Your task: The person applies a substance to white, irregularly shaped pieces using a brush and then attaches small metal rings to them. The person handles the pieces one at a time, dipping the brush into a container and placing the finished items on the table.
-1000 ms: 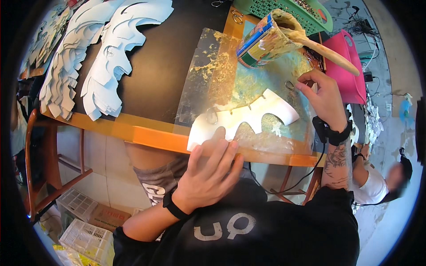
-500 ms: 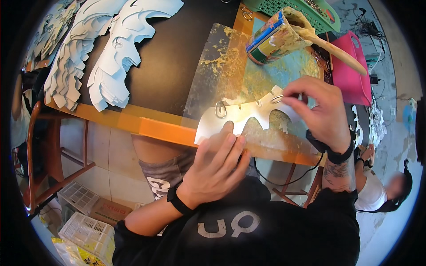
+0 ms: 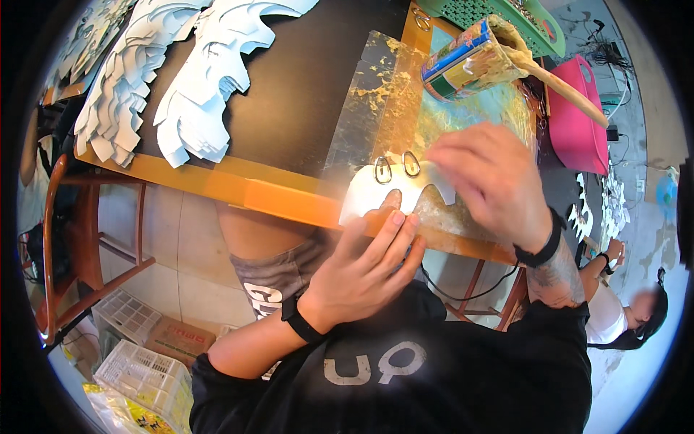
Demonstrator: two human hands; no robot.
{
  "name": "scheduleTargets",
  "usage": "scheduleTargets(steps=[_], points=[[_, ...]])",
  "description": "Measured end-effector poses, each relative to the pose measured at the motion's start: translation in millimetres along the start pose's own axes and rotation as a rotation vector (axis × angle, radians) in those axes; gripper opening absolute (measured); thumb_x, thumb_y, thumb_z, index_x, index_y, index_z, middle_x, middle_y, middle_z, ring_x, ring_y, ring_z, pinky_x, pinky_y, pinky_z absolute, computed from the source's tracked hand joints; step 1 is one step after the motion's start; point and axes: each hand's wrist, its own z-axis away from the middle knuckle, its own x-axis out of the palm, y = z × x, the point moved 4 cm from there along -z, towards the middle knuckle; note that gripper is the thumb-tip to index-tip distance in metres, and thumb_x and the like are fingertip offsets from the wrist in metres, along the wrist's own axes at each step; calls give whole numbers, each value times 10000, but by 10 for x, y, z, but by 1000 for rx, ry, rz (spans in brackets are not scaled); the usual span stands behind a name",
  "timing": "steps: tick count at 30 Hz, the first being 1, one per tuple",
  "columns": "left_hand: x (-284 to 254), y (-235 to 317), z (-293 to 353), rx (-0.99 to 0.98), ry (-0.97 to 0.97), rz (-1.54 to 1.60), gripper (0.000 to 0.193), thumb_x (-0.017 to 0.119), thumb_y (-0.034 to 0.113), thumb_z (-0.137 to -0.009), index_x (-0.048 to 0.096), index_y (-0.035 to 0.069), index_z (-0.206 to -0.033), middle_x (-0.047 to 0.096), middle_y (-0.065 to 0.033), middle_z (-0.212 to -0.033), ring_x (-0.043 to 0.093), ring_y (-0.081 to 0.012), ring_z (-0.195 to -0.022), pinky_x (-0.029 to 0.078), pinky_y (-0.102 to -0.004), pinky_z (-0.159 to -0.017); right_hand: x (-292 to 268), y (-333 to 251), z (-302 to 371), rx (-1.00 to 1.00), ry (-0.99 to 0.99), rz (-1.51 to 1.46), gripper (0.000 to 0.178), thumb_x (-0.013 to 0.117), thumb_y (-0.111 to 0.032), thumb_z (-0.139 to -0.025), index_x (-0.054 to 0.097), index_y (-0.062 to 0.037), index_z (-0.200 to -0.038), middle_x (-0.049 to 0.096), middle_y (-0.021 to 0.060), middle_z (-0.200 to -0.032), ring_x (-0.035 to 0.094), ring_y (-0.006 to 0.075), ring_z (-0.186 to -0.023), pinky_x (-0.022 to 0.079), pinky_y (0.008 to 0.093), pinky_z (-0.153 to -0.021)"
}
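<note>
Head view shows, nearest, the left hand (image 3: 361, 267); its fingers are stretched and a little apart, with the tips at the near edge of a white cut piece (image 3: 365, 192). This piece lies at the front of the table (image 3: 282, 202), and two metal rings (image 3: 382, 171) rest on it. The right hand (image 3: 499, 177) is over its right part, blurred; I cannot tell whether the fingers hold something. Farther is a smeared can (image 3: 463, 65), then a green basket (image 3: 506, 29).
</note>
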Motion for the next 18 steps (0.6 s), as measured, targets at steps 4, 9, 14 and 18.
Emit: scheduleTargets(steps=[4, 9, 14, 18], points=[[-10, 8, -8, 9, -13, 3, 591, 704, 414, -907, 606, 155, -1429, 509, -131, -1592, 440, -270, -1507, 152, -627, -1250, 57, -189, 177, 10, -83, 171, 436, 710, -124, -849, 711, -147, -1284, 676, 4, -1369, 619, 244, -1130, 454, 392, -904], [-16, 32, -15, -7, -14, 8, 601, 711, 421, -894, 611, 143, -1417, 513, -143, -1585, 440, -289, -1506, 147, -644, -1248, 103, -210, 282, 8, -157, 260, 484, 669, -217, -887, 685, -175, -1369, 631, -20, -1461, 594, 229, -1195, 419, 398, -941], [6, 55, -32, -29, 8, 25, 607, 723, 420, -873, 619, 132, -1398, 517, -166, -1575, 442, -321, -1503, 145, -659, -1247, 116, -219, 324, 12, -176, 268, 493, 670, -241, -894, 679, -166, -1381, 618, -23, -1469, 564, 227, -1264, 401, 423, -965], [14, 66, -34, -33, 20, 19, 602, 727, 413, -869, 621, 127, -1388, 525, -171, -1566, 452, -333, -1495, 148, -662, -1245, 119, -214, 328, 22, -174, 245, 485, 663, -236, -905, 675, -158, -1383, 620, -14, -1463, 543, 233, -1293, 392, 433, -976]])
